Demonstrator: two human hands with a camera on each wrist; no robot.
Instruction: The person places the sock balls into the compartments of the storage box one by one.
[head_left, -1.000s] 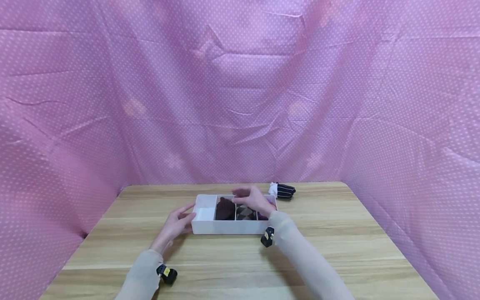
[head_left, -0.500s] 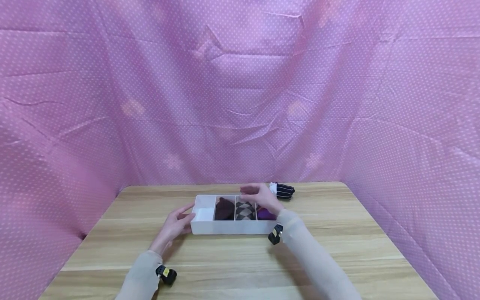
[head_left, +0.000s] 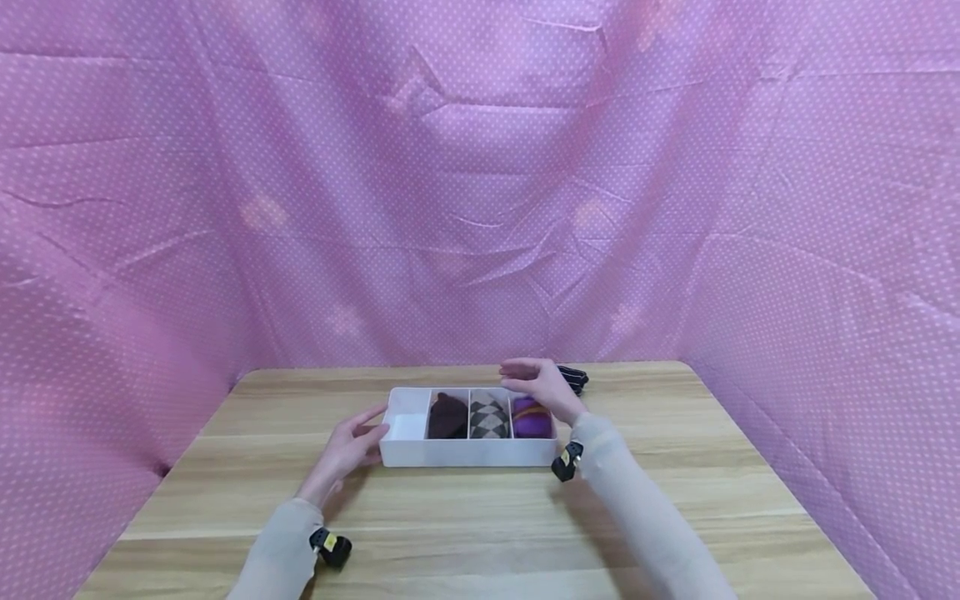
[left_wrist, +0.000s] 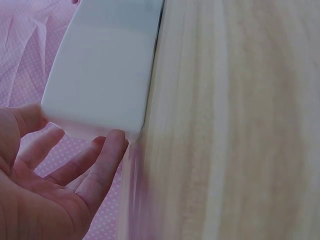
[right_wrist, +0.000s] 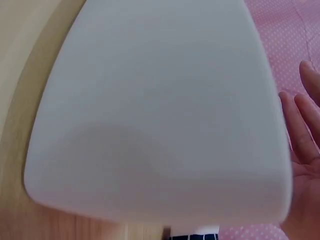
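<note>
A white divided box [head_left: 468, 453] lies lengthwise on the table. Its leftmost compartment is empty. The others hold a dark brown bundle of cloth [head_left: 447, 417], a brown-and-grey argyle sock [head_left: 489, 417] and a purple one with an orange band [head_left: 532, 423]. At the box's left end, my left hand [head_left: 348, 448] touches the wall with extended fingertips [left_wrist: 116, 137] and the thumb. My right hand [head_left: 543, 385] hovers over the back right corner, fingers loosely extended and holding nothing. Behind it is a black striped sock [head_left: 574, 379], its white part hidden in the head view.
The wooden table [head_left: 450, 533] extends in front of the box and to both sides. A pink dotted cloth [head_left: 480, 208] hangs around its back and sides. A small wrist camera [head_left: 567, 461] sits below each hand.
My right hand has moved right and slightly back, from above the middle compartments, uncovering the argyle and purple socks and covering the striped sock's white part. My left hand stays at the box's end.
</note>
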